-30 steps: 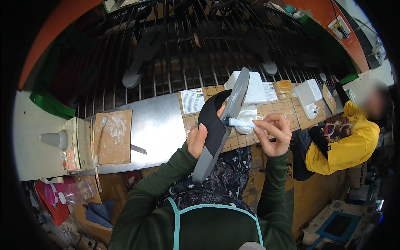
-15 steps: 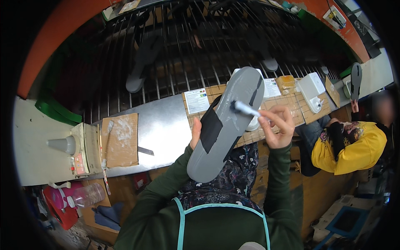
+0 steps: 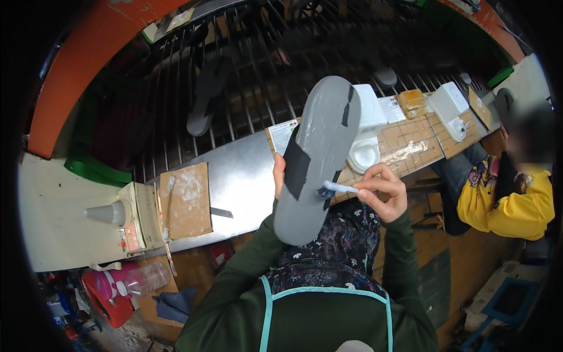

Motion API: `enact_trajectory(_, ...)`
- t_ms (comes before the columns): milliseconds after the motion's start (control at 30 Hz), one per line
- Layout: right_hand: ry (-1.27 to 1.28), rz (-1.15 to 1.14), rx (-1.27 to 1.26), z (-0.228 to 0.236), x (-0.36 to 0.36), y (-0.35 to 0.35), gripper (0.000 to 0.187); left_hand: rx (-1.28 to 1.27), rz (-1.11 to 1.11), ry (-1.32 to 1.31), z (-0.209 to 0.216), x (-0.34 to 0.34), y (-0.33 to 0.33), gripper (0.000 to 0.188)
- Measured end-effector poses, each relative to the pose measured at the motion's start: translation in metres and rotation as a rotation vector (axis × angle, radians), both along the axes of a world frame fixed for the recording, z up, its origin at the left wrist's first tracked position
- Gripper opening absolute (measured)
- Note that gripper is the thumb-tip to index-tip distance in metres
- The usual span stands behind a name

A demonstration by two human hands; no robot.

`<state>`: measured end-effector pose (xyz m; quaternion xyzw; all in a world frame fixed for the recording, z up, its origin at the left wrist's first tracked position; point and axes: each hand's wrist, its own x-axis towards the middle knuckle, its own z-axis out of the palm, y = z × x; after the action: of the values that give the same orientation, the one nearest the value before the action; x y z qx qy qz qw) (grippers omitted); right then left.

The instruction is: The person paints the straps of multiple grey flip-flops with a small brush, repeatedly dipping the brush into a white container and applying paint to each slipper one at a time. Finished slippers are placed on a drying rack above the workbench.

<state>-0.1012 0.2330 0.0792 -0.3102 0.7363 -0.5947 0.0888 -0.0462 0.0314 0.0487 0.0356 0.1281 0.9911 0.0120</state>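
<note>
A grey sandal sole (image 3: 319, 158) is held up before me, its long axis steep, with black strap ends (image 3: 298, 175) lying on its face. My left hand (image 3: 280, 175) supports it from behind on the left; most of its fingers are hidden by the sole. Pinched between the fingers of my right hand (image 3: 384, 190) is a small brush (image 3: 339, 187) with a pale handle. Its dark bristles touch the sole near the lower right strap end. A wet, streaky sheen covers the far half of the sole.
Behind the sole stands a white holder with a round cup (image 3: 364, 154); a yellow block (image 3: 412, 102) and another white holder (image 3: 448, 105) are farther right. A barred conveyor (image 3: 246, 82) carries sandals. Cardboard (image 3: 186, 202) lies left. At right sits a co-worker in yellow (image 3: 504, 199).
The brush has moved from the sole's middle down to its lower right edge. The white smear there is spread into a thin sheen. The sole stands more upright, and my view has shifted.
</note>
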Motion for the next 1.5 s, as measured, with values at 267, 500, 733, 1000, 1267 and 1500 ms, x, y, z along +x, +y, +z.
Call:
enact_trajectory(267, -0.149, -0.248, -0.220, -0.030, 0.037, -0.017, 0.017, -1.068, 0.664, -0.066, -0.007, -0.010, 0.017, 0.066)
enact_trajectory(500, 0.062, -0.439, -0.094, -0.034, 0.031, -0.025, 0.018, -1.225, 0.590, -0.036, -0.014, -0.003, 0.018, 0.064)
enact_trajectory(733, 0.459, -0.632, 0.134, -0.024, 0.017, -0.022, 0.025, -1.359, 0.633, -0.019, -0.016, -0.002, 0.017, 0.062)
enact_trajectory(1000, 0.658, -0.496, 0.230, -0.011, 0.002, -0.009, 0.028, -1.409, 0.720, 0.005, -0.009, -0.004, 0.017, 0.058)
enact_trajectory(1267, 0.620, -0.408, 0.237, -0.010, 0.002, -0.003, 0.026, -1.376, 0.678, 0.020, -0.012, -0.005, 0.015, 0.059)
enact_trajectory(1500, 0.606, -0.344, 0.241, -0.009, 0.004, 0.000, 0.026, -1.410, 0.644, 0.050, -0.009, -0.007, 0.010, 0.062)
